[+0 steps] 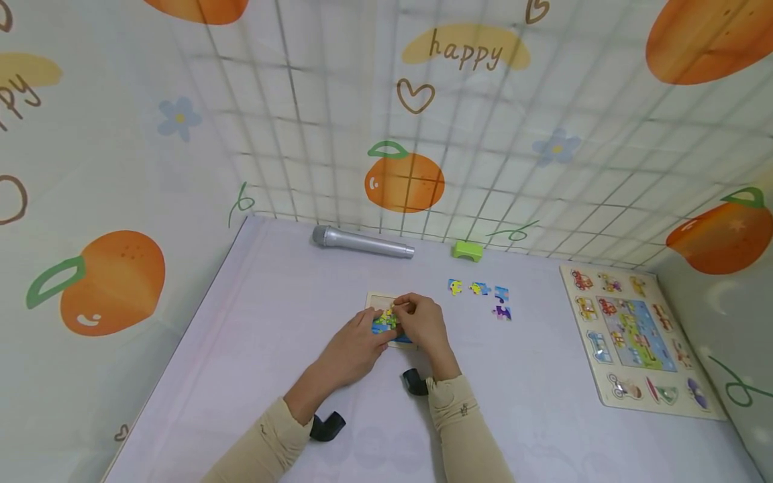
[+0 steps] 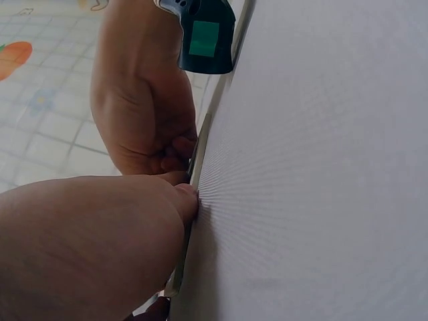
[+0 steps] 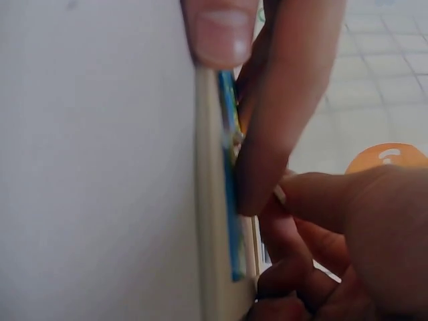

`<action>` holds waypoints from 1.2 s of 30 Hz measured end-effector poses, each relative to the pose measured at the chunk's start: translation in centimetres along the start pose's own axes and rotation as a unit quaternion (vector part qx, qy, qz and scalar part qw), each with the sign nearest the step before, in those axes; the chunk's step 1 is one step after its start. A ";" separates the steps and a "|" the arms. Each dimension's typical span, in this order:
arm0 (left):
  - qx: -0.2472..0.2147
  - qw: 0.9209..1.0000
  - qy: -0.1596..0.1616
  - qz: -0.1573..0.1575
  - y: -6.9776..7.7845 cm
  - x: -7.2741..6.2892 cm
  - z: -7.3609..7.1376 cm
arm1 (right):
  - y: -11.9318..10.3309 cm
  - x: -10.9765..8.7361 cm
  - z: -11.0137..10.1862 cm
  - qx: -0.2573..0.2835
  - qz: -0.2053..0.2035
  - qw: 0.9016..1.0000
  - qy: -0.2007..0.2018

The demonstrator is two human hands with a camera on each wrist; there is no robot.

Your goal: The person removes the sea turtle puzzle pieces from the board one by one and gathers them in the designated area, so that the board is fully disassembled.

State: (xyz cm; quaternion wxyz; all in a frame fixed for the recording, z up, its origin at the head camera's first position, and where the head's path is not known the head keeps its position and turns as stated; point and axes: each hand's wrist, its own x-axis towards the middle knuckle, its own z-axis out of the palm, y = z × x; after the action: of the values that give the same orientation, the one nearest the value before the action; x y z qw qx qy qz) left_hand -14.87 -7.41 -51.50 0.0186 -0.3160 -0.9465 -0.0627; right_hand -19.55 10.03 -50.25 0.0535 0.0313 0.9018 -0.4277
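A small wooden jigsaw puzzle board (image 1: 379,298) lies on the table, partly filled with blue, green and yellow pieces. My left hand (image 1: 355,345) holds its left and near side; in the right wrist view the left thumb (image 3: 224,37) sits at the frame's edge and a finger reaches across the pieces. Over the board's right part, my right hand (image 1: 425,327) pinches a small puzzle piece (image 3: 279,194), of which just a pale edge shows. Both hands cover much of the board. Loose puzzle pieces (image 1: 480,288) lie to its right.
Behind the board lie a grey microphone (image 1: 365,243) and a green block (image 1: 468,251). A larger wooden picture puzzle (image 1: 634,335) is at the right edge. Black elbow-shaped pieces (image 1: 328,426) sit beside the forearms. A fabric-covered grid wall stands at the back.
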 end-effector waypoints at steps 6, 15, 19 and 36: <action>0.022 1.000 0.013 0.011 0.0 0.0 0.2 | 0.1 0.0 -0.3 -0.002 0.013 1.000 0.005; 0.013 1.000 0.006 0.001 -0.1 0.0 0.4 | 0.9 0.5 -1.4 -0.016 0.046 0.999 0.019; 0.010 1.000 -0.003 -0.005 -0.1 -0.1 0.3 | 1.4 0.6 -1.8 -0.017 0.056 0.998 0.015; -0.012 1.000 -0.014 -0.011 0.0 -0.1 0.1 | 2.3 0.8 -3.6 -0.014 0.103 0.995 -0.005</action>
State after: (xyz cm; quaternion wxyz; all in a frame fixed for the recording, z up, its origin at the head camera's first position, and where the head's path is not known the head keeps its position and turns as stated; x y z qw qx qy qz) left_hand -14.81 -7.49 -51.65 0.0008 -0.3063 -0.9493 -0.0702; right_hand -20.32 14.28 -49.81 0.1021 0.1212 0.8994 -0.4073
